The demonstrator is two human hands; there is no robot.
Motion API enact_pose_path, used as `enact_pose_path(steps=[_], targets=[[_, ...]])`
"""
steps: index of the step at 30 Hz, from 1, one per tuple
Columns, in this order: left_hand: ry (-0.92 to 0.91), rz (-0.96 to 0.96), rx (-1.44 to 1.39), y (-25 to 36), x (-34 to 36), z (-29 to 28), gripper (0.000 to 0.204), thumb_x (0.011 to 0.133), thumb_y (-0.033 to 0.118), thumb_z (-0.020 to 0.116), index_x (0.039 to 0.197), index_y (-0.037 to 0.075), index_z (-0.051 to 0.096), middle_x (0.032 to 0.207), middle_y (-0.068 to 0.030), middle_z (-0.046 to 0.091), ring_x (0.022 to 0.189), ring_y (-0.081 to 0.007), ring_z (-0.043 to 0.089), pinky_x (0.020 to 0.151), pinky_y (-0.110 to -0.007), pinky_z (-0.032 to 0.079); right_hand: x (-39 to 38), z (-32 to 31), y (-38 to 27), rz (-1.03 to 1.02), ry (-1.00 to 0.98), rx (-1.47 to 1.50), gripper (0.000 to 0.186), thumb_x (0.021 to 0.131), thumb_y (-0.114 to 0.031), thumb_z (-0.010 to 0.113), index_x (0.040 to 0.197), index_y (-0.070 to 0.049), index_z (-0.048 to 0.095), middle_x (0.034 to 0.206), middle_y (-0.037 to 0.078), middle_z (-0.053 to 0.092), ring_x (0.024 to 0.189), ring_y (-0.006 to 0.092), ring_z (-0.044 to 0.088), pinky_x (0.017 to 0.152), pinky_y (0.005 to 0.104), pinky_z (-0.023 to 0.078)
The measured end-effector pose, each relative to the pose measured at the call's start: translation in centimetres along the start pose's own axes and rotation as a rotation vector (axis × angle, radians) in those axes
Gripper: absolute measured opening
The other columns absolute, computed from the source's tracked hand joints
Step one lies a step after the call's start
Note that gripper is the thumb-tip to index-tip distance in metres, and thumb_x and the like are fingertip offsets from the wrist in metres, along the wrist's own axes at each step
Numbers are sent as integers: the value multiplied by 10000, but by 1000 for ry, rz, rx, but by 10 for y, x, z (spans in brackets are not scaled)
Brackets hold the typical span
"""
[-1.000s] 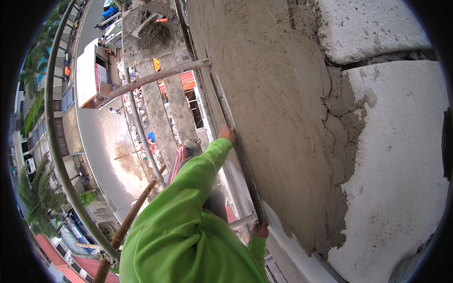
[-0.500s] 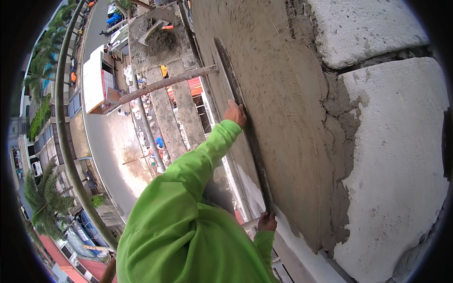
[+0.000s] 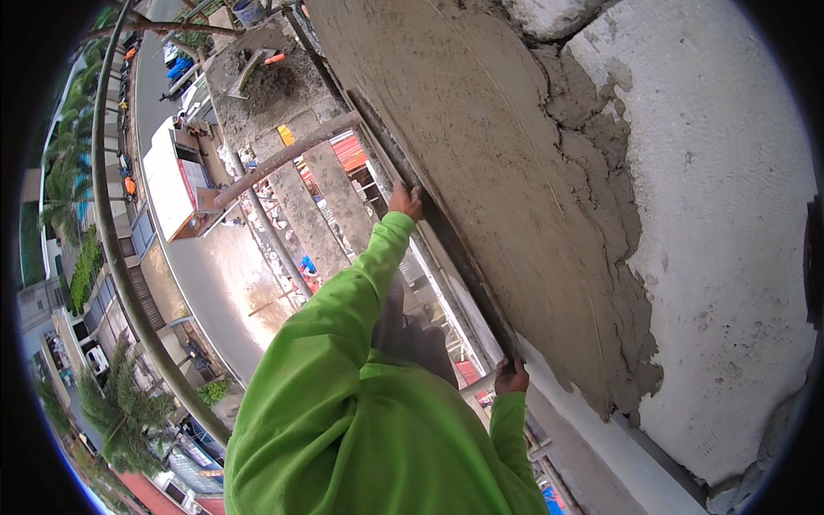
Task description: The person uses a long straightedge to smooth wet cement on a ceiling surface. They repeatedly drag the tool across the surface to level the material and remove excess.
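Observation:
A long straightedge point(image 3: 470, 279) lies slantwise along the wet grey mortar point(image 3: 506, 180) on the wall. My left hand point(image 3: 406, 202) grips its edge above the middle, fingers closed round it. Down at the near end, my right hand point(image 3: 512, 376) is closed on the same bar. Bright green sleeves cover both arms. To the right, the mortar ends in a ragged, cracked edge against a rough white wall section point(image 3: 730, 197).
Scaffold planks point(image 3: 300, 193) stand to the left, with a mortar heap point(image 3: 270, 86) and an orange-handled trowel point(image 3: 274, 59) on the far end. A scaffold pipe point(image 3: 287, 154) crosses above them; a bent pole point(image 3: 107, 206) rises farther left. The street point(image 3: 210, 292) lies far below.
Against the wall, the straightedge now leans at a greater slant. My left hand has shifted left and slightly down, my right hand right and slightly up. The whole view has turned a little.

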State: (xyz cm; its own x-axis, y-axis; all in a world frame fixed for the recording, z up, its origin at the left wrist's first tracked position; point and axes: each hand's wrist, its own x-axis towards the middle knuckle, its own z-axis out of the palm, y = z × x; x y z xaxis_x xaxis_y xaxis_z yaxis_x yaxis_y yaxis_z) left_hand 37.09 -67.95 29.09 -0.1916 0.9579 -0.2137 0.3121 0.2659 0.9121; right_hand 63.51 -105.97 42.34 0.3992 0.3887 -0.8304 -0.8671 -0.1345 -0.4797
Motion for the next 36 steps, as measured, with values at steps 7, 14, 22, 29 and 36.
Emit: enact_pose_path(steps=[7, 14, 22, 29, 36], targets=[[-246, -563, -413, -37, 27, 17, 575, 755, 177, 615, 1209, 2, 307, 1082, -172, 471, 875, -301, 538, 578, -443, 539, 35, -8, 26, -274, 144, -212, 154, 821, -124, 526, 959, -65, 491, 916, 112, 536, 766, 251, 529, 627, 353, 500], [-363, -701, -350, 28, 39, 5, 430, 772, 153, 593, 1127, 51, 373, 1075, -123, 460, 978, -308, 475, 742, -528, 480, 36, 16, 32, -175, 235, 107, 192, 823, -105, 521, 1001, -55, 469, 965, 123, 517, 809, 282, 525, 684, 427, 502], [-446, -714, -438, -1, 56, 6, 648, 744, 114, 623, 1248, 84, 217, 1174, -125, 390, 1065, -307, 425, 718, -513, 498, 31, 30, 33, -193, 288, 200, 185, 833, -79, 489, 1016, -55, 478, 978, 108, 527, 892, 285, 525, 720, 459, 493], [-466, -648, -409, 23, 49, 0, 592, 745, 110, 615, 1226, 92, 270, 1156, -112, 406, 1026, -286, 452, 689, -484, 515, 41, 21, 35, -149, 301, 222, 196, 834, -88, 496, 1028, -69, 480, 983, 113, 544, 895, 288, 537, 726, 463, 493], [-335, -663, -389, 43, 51, -7, 491, 740, 63, 610, 1149, 123, 344, 1117, -89, 437, 1001, -274, 461, 715, -481, 501, 45, 33, 35, -102, 301, 230, 176, 837, -83, 488, 1012, -82, 469, 987, 110, 539, 885, 283, 538, 712, 466, 499]])
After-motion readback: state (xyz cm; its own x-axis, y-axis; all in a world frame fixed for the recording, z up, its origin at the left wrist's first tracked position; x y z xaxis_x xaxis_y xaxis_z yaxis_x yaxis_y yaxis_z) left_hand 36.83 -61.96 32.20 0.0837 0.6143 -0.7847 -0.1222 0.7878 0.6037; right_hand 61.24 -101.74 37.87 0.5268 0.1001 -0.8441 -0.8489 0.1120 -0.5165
